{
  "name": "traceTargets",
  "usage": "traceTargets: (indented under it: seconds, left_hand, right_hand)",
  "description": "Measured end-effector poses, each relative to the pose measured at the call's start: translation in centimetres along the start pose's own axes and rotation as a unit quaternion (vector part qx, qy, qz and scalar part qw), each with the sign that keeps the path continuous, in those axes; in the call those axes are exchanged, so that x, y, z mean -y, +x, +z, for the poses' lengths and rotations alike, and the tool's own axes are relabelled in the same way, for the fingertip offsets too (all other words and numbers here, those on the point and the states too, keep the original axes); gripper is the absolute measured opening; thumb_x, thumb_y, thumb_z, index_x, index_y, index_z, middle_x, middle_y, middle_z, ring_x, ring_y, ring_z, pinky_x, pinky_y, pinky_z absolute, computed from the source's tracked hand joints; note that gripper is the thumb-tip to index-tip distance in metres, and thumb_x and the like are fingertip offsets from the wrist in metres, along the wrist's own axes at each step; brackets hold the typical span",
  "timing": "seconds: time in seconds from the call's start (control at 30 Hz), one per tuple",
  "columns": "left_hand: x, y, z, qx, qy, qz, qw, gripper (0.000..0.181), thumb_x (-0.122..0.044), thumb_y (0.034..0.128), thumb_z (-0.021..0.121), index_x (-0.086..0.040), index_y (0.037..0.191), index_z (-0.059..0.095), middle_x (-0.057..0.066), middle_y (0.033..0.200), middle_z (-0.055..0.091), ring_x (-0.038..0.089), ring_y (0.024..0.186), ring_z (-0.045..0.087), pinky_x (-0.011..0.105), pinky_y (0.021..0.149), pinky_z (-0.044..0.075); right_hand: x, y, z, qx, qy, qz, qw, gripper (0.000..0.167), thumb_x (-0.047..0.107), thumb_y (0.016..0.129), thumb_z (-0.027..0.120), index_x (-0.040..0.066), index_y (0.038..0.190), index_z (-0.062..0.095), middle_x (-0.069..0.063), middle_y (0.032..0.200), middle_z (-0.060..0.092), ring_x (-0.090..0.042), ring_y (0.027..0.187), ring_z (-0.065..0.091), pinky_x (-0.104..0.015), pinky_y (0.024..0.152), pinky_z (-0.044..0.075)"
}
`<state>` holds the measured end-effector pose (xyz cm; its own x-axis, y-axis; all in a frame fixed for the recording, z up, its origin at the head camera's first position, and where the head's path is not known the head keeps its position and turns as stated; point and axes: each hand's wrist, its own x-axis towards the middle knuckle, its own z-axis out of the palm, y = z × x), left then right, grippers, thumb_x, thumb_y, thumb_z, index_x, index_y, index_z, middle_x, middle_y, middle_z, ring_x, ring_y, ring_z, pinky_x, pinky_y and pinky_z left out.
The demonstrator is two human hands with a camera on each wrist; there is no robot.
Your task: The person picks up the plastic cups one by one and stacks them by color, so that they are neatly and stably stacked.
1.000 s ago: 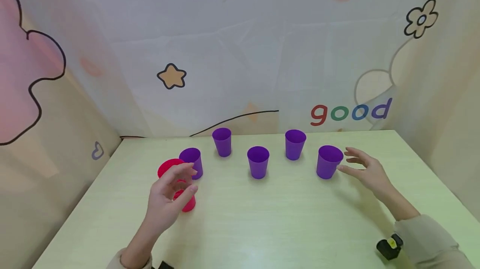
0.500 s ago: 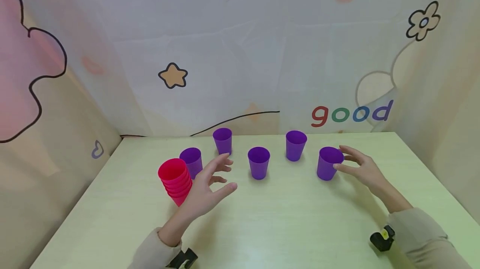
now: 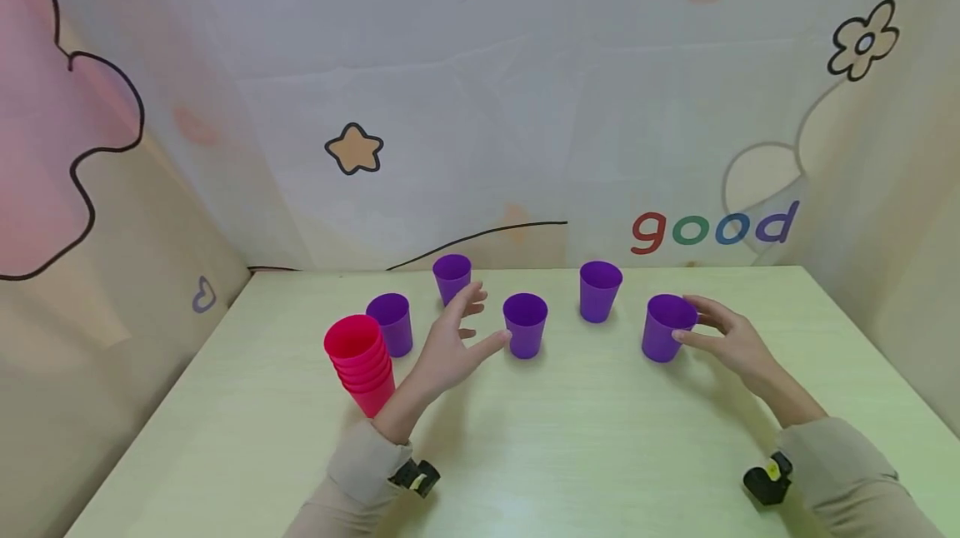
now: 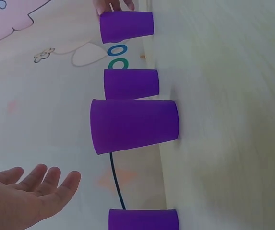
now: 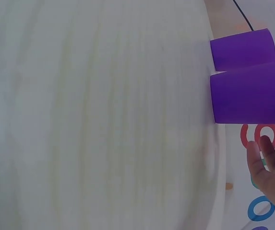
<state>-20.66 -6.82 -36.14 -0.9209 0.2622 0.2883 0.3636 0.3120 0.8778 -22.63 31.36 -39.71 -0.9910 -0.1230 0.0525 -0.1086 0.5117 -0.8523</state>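
Observation:
Fingers spread, my left hand (image 3: 450,351) is raised just left of the middle purple cup (image 3: 526,328), its thumb tip beside the rim. In the left wrist view, a gap separates the left hand (image 4: 29,196) from the nearest purple cup (image 4: 135,125). My right hand (image 3: 735,346) is at the right side of the rightmost purple cup (image 3: 662,334), thumb overlapping its front and fingers by the far rim. The right wrist view shows the right hand (image 5: 270,175) with extended fingers beside a purple cup (image 5: 252,96); firm contact is unclear.
Leaning red nested cups (image 3: 358,355) stand left of my left forearm. Further upright purple cups stand behind them (image 3: 393,326), at back left (image 3: 451,273) and at back centre-right (image 3: 598,295). A printed cloth (image 3: 465,105) hangs behind the table (image 3: 570,438).
My left hand has moved right, from over the red cups to beside the middle purple cup. My right hand has moved slightly left, closer around the rightmost cup. The cups stand in the same places.

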Motion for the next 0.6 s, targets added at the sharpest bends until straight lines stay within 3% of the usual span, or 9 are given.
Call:
traceTargets:
  seconds: [0.17,0.4,0.6]
  left_hand:
    - [0.6,1.2,0.6,0.001,-0.026,-0.016,0.9995,0.072,-0.023,0.0827,0.067,-0.007,0.141,0.028,0.012,0.134,0.042,0.028,0.122,0.040,0.048,0.093,0.039]
    - [1.1,2.4,1.1,0.018,-0.009,-0.052,0.9985,0.072,-0.025,0.0816,0.068,-0.009,0.141,0.030,0.011,0.134,0.042,0.029,0.122,0.041,0.044,0.092,0.040]
    - [1.9,3.5,1.7,0.018,-0.022,-0.091,0.9955,0.074,-0.026,0.0804,0.070,-0.012,0.141,0.030,0.009,0.136,0.041,0.025,0.122,0.041,0.041,0.092,0.042]
  right_hand:
    - [-0.2,0.2,0.0,-0.003,0.006,-0.006,1.0000,0.069,0.031,0.088,0.059,-0.001,0.140,0.027,-0.026,0.140,0.028,-0.045,0.125,0.026,-0.065,0.092,0.027]
    - [-0.4,0.3,-0.1,0.008,0.010,-0.014,0.9998,0.065,0.031,0.090,0.058,-0.002,0.138,0.030,-0.027,0.138,0.032,-0.042,0.122,0.032,-0.063,0.093,0.030]
    - [-1.0,0.5,-0.4,0.033,0.019,-0.046,0.9982,0.059,0.024,0.092,0.055,0.000,0.139,0.031,-0.025,0.136,0.036,-0.002,0.105,0.048,-0.025,0.086,0.043]
